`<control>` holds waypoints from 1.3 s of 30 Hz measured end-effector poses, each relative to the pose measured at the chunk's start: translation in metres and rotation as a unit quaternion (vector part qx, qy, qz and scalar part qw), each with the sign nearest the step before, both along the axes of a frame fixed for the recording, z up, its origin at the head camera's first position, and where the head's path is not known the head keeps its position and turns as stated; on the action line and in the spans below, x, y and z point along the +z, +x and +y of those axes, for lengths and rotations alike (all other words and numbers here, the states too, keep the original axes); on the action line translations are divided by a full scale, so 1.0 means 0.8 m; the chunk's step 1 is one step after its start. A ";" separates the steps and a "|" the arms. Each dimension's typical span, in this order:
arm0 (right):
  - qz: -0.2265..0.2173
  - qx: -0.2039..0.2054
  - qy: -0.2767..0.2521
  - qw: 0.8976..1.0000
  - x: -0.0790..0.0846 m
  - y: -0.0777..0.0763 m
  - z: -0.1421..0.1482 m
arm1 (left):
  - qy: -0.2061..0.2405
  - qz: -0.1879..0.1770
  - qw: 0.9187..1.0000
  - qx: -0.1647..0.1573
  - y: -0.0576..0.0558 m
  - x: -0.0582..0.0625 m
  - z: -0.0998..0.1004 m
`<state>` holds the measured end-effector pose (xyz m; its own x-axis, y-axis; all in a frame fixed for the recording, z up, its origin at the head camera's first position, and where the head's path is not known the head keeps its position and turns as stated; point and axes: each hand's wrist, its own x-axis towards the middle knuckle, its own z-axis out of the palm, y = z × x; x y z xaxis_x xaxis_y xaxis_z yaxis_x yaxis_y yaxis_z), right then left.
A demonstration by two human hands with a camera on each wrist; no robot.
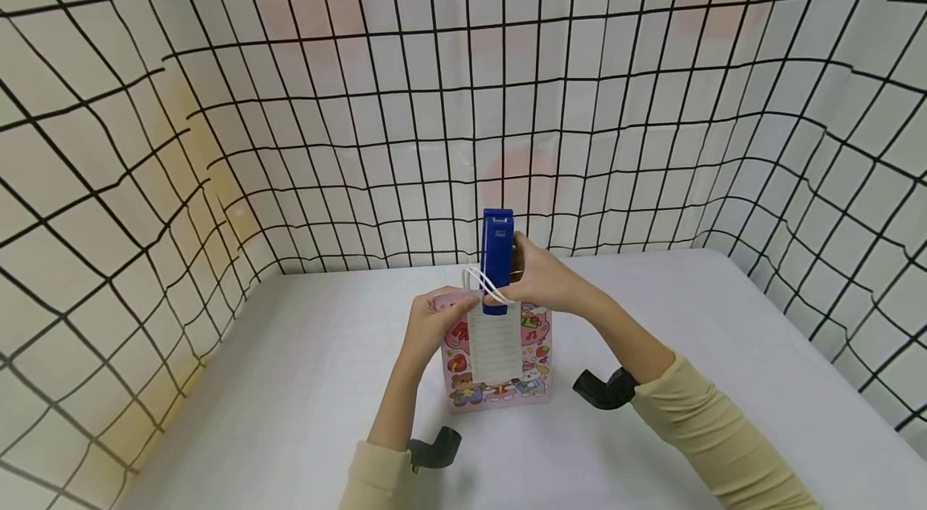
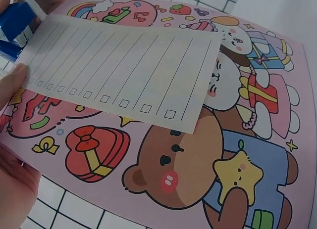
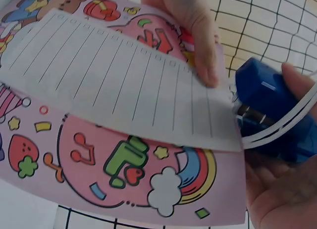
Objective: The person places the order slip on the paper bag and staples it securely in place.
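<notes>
A pink gift bag with cartoon bears and presents stands on the white table. Over its front lies a lined paper sheet with small checkboxes. My left hand pinches the bag's upper left edge, its thumb on the sheet's edge in the right wrist view. My right hand grips a blue stapler, held upright at the bag's top. In the right wrist view the stapler's mouth faces the top edge of sheet and bag; whether paper is inside, I cannot tell. White cord handles loop across the stapler.
A black wire grid backed by white sheeting surrounds the white table at the back and both sides. Black wrist cameras sit on the left wrist and the right wrist.
</notes>
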<state>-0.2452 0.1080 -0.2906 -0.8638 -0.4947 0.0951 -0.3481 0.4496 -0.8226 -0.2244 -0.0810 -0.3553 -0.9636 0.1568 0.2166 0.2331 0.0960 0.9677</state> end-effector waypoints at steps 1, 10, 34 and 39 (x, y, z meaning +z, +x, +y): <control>-0.002 0.004 -0.002 1.000 -0.001 -0.001 0.001 | 0.001 0.000 1.000 -0.001 0.000 0.000 0.000; 0.001 0.011 0.001 1.000 -0.004 -0.003 0.002 | 0.004 -0.006 1.000 0.001 0.000 0.000 0.000; 0.019 0.009 0.005 1.000 -0.014 -0.005 0.002 | 0.000 -0.005 1.000 0.001 0.000 0.001 0.001; 0.020 0.015 -0.006 1.000 -0.016 -0.004 0.003 | -0.002 -0.005 1.000 0.001 0.001 0.001 0.001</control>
